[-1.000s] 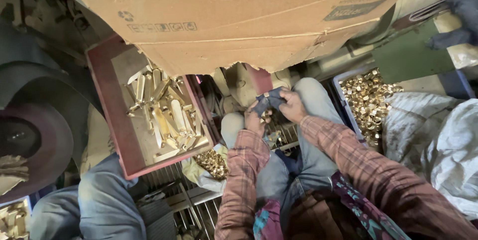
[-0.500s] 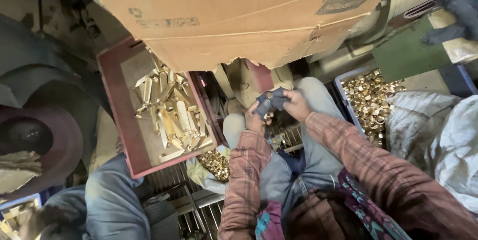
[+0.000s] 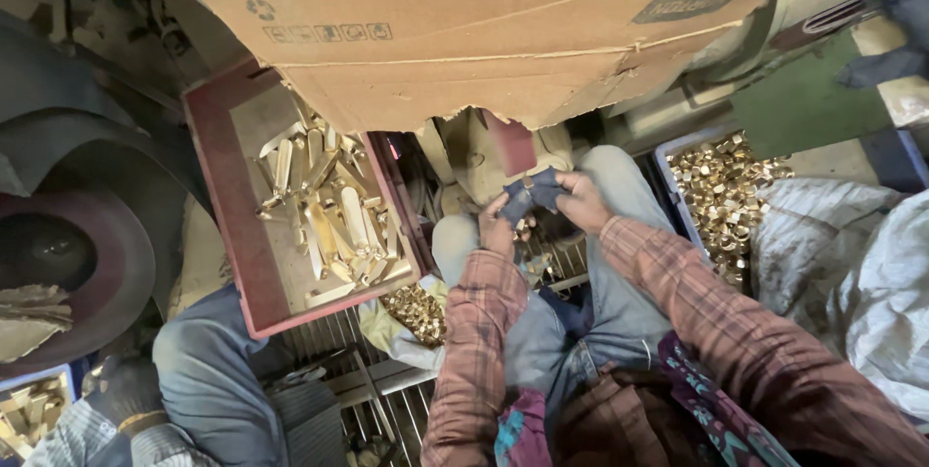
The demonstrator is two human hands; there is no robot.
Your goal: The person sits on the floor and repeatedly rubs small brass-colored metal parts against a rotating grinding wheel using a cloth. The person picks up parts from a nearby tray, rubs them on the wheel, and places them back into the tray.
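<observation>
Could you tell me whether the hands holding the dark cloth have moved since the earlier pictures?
No. Both hands hold the dark cloth at the same spot above the knees, just below the cardboard box.

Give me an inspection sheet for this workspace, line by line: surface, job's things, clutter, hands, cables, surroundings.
Surface: metal grating floor.
Job's things: dark blue cloth piece held between both hands.
Clutter: red rectangular tray of long brass pieces; blue crate of small brass fittings; white sacks.
Hands: left hand and right hand both grip the cloth.
Cables: nothing seen.
Surroundings: large brown cardboard box overhead; another person's jeans-clad knee at lower left.
</observation>
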